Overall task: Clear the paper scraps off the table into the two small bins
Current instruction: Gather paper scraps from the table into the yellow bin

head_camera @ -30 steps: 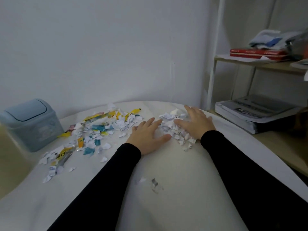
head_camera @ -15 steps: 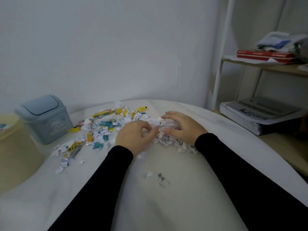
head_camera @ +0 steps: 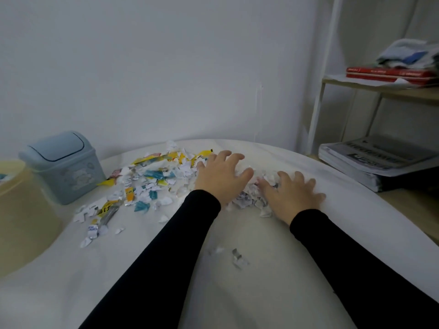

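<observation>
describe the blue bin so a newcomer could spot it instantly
Start at the white table and follow its left edge toward the wall. There stands the pale blue bin, next to the yellow bin. Only it has a curved swing lid and a cartoon print.

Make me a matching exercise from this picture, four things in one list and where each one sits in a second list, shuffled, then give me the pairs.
Things:
1. blue bin
2. red books
3. left hand
4. yellow bin

Places:
A. upper shelf on the right
B. far left edge, nearest the camera
C. on the table by the wall, behind the yellow bin
D. spread over the white paper scraps mid-table

Pairs: 1-C, 2-A, 3-D, 4-B
</observation>
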`<state>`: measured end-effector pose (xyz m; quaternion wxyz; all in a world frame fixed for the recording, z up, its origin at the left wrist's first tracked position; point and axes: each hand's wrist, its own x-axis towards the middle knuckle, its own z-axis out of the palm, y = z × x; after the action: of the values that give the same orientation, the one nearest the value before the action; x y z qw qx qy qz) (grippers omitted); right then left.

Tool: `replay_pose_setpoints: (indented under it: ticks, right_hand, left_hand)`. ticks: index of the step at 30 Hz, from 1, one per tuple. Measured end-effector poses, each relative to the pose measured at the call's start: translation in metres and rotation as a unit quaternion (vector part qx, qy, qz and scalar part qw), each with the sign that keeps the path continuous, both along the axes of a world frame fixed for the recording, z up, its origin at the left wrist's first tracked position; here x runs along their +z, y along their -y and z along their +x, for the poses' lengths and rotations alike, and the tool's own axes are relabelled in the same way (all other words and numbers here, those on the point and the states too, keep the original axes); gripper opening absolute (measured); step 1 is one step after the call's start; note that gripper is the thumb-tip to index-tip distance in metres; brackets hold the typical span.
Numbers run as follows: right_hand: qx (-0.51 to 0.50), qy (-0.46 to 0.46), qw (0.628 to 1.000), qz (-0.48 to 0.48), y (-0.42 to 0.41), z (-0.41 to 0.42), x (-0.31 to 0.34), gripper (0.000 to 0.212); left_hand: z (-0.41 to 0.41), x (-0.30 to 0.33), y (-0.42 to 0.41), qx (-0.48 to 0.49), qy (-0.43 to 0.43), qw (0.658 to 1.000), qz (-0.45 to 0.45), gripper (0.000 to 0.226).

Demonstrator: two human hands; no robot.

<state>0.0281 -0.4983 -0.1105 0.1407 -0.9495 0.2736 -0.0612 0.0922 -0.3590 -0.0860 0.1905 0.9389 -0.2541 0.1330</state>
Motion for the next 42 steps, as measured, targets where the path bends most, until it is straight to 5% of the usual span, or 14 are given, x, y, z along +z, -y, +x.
replay_pose_setpoints:
  ticks: [7, 12, 17, 21, 27, 31, 37, 42]
  right_hand:
    - [0.089, 0.098, 0.99, 0.057, -0.001, 0.01, -0.007, 0.062]
    - [0.143, 0.139, 0.979, 0.048, 0.0, 0.01, 0.003, 0.067]
    - [0.109, 0.02, 0.993, 0.03, 0.013, 0.021, 0.001, 0.087]
    - [0.164, 0.032, 0.984, 0.054, 0.011, 0.018, 0.002, 0.068]
    - [0.19, 0.176, 0.955, 0.146, 0.008, 0.01, 0.002, 0.054]
    - [0.19, 0.116, 0.969, 0.108, 0.01, 0.011, 0.0, 0.064]
    - [0.272, 0.115, 0.946, 0.133, -0.007, 0.003, 0.0, 0.066]
    - [0.281, 0.06, 0.958, -0.018, -0.028, -0.004, 0.004, 0.08]
  left_hand:
    - [0.017, -0.007, 0.0, 0.009, -0.101, 0.992, 0.077, 0.051]
    - [0.01, -0.011, -0.005, 0.013, -0.084, 0.994, 0.064, 0.046]
    - [0.003, -0.01, -0.014, 0.033, -0.076, 0.994, 0.069, 0.041]
    - [-0.008, -0.009, -0.027, 0.051, -0.061, 0.995, 0.063, 0.034]
    - [-0.026, -0.007, -0.048, 0.112, -0.016, 0.991, 0.071, 0.03]
    - [-0.037, -0.005, -0.052, 0.108, 0.013, 0.994, 0.005, 0.023]
    - [-0.034, -0.017, -0.057, 0.061, -0.067, 0.995, 0.032, 0.056]
    - [-0.031, -0.019, -0.064, 0.096, -0.055, 0.991, 0.074, 0.064]
